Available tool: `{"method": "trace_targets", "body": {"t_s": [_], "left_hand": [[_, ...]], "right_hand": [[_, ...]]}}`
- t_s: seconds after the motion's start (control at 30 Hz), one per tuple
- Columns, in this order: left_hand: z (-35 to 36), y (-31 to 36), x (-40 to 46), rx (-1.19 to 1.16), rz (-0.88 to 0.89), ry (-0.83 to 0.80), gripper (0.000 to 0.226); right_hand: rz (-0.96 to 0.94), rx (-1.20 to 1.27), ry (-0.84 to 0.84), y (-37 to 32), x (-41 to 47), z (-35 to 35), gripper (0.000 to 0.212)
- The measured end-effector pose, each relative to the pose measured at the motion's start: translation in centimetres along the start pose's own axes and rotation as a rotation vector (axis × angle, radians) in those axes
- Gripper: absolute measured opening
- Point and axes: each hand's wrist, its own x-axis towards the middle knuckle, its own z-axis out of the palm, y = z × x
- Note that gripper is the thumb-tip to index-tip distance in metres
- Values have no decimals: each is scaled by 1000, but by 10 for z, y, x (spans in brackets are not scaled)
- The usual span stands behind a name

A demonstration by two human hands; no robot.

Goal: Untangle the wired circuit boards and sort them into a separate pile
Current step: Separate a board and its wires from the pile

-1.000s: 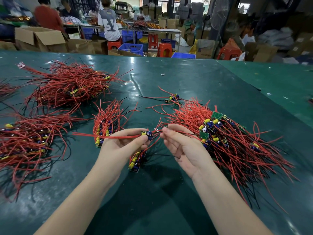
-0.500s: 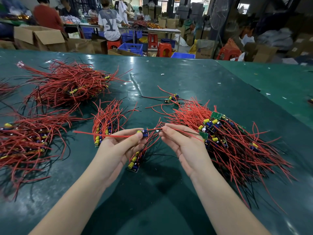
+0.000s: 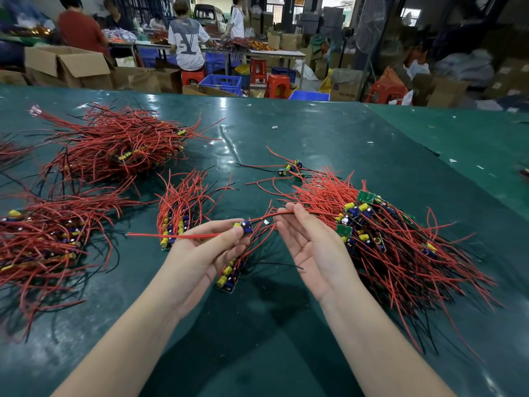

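Green sheeting covers the desk (image 3: 329,133) in a busy workshop, and over it both palms are turned up. The left hand (image 3: 197,253) pinches a small circuit board (image 3: 244,226) with blue and yellow parts between thumb and fingertips; one red wire (image 3: 171,235) runs from that pinch out to the left, past the palm. The right hand (image 3: 312,250) lies mostly flat with its fingers loosely spread, and the fingertips just touch a second red lead (image 3: 260,217) running from the board toward them. Just below the left fingers a short stack of boards (image 3: 229,277) lies on the desk. Beyond the left fingers sits a neat small pile (image 3: 179,213); right of the right fingers spreads the big tangled heap (image 3: 386,239). Farther left lie two more red bundles (image 3: 114,144), and behind the desk people work among boxes and stools.
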Motion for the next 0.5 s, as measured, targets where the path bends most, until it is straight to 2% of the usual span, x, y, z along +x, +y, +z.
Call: {"method": "trace_targets", "body": {"t_s": [0.1, 0.27, 0.5], "left_hand": [[0, 1, 0, 5, -19, -3, 23], [-3, 4, 1, 3, -47, 15, 22], [-5, 6, 3, 108, 2, 53, 28]], "right_hand": [[63, 42, 14, 0, 0, 2, 15], [-37, -59, 67, -4, 3, -3, 24], [-228, -503, 93, -9, 6, -9, 21]]}}
